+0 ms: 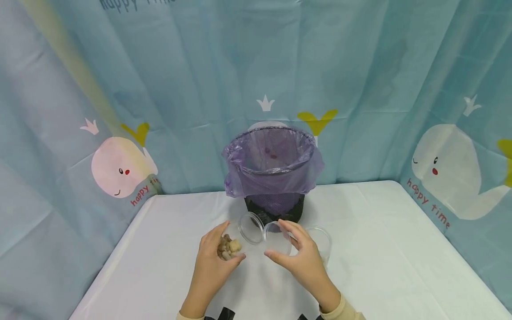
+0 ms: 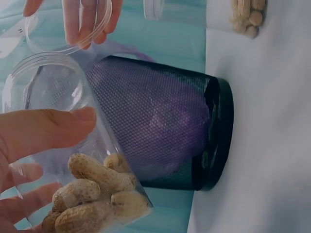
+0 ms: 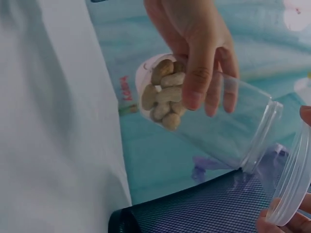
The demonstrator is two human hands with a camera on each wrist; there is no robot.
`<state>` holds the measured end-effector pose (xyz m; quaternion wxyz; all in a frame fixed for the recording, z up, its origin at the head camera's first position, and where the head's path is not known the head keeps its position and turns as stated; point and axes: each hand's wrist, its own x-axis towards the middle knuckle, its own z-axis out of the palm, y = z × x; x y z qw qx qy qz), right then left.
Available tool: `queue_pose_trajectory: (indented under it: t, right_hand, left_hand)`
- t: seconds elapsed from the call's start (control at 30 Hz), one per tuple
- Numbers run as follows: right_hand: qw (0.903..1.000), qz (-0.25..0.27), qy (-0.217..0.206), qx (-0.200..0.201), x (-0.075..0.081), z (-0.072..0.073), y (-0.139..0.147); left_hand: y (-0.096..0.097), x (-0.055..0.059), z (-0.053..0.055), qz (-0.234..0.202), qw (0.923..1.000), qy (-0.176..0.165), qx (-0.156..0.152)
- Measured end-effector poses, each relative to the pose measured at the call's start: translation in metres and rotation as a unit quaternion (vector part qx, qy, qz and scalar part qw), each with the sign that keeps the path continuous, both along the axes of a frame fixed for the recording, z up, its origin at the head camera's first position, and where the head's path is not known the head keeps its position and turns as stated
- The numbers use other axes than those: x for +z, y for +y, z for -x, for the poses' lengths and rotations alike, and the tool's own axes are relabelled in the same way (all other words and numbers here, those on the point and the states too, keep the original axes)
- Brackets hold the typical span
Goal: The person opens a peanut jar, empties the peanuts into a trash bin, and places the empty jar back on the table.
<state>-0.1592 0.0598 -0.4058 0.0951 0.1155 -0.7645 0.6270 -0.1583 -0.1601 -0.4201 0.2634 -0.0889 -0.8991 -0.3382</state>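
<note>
My left hand (image 1: 212, 255) grips a clear plastic jar (image 1: 250, 228) by its sides; it is tilted, mouth toward the right. Several unshelled peanuts (image 2: 95, 194) lie at its bottom end. Close to the mouth but apart from it, my right hand (image 1: 306, 258) holds a clear round lid (image 1: 277, 240) by its edge, thumb below and fingers above. In the right wrist view, the jar's mouth is uncovered and faces the lid (image 3: 294, 172). Past my right hand stands a second clear jar (image 1: 322, 242), partly hidden by that hand, with peanuts (image 2: 249, 14) at its base.
Behind the hands stands a black mesh waste bin (image 1: 294, 206) lined with a purple plastic bag (image 1: 276, 180), its top uncovered. A white cloth covers the table (image 1: 400, 258). Blue curtains (image 1: 192, 89) with whale prints hang at the back and both sides.
</note>
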Motion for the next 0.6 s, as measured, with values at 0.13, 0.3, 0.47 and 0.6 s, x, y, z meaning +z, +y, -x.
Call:
queue_pose_trajectory:
  t: [0.13, 0.3, 0.47, 0.6]
  right_hand:
    - [1.0, -0.004, -0.003, 0.008, -0.004, -0.001, -0.006]
    - [0.9999, -0.014, -0.004, 0.007, -0.008, -0.001, -0.014]
    - [0.9993, -0.035, -0.004, 0.012, -0.013, 0.002, -0.019]
    - [0.9981, -0.058, -0.012, 0.02, -0.02, 0.006, -0.023]
  left_hand:
    - [-0.007, 0.004, 0.0, -0.012, 0.9998, -0.015, 0.011]
    - [-0.014, 0.009, 0.001, -0.017, 0.9992, -0.03, 0.021]
    - [-0.017, 0.011, 0.002, -0.026, 0.9987, -0.036, 0.024]
    - [-0.017, 0.012, 0.004, -0.036, 0.9984, -0.038, 0.02]
